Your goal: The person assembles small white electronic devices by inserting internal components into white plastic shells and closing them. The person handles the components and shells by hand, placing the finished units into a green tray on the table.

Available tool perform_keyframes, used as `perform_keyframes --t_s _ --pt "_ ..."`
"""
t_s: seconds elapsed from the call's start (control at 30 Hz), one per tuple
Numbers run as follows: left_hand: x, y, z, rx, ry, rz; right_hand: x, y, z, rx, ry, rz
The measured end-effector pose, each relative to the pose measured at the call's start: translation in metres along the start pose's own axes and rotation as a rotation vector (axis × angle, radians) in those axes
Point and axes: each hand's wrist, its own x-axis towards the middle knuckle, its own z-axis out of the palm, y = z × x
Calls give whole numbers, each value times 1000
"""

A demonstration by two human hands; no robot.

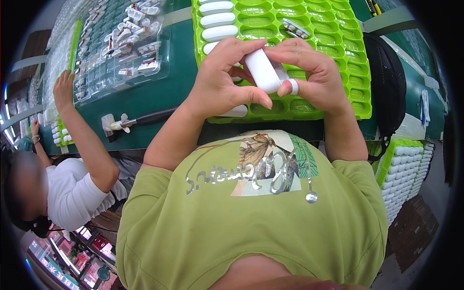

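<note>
A smooth white plastic casing with rounded ends [262, 71] is tilted between my two hands, above a bright green tray [285, 115]. My left hand [220, 79] grips it from the left, index finger at its top and thumb near its lower end. My right hand [321, 79] pinches a thin white, partly see-through piece [293, 87] against the casing's right side; whether the two are joined I cannot tell. In the tray's left column lie several white oval casings [220, 33]. A small part with dark and metallic bits [296, 29] rests in another tray pocket.
A hammer [140, 119] with a black handle and a white-wrapped head lies at left. Beyond it, a clear plastic tray [153, 76] holds several small white parts. A black bag [386, 82] hangs at right, above stacked trays of white pieces [403, 169]. A co-worker's arm [89, 133] reaches in at left.
</note>
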Motion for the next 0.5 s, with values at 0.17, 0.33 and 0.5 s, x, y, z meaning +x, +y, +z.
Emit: perform_keyframes --t_s 0.17,0.33,0.5 --pt "0 1 1 -156 158 -82 -3 5 6 -5 124 -70" --pt "0 6 3 356 320 218 5 -17 19 -209 342 -142" --pt "28 20 14 271 565 510 10 -31 33 -146 444 -173"
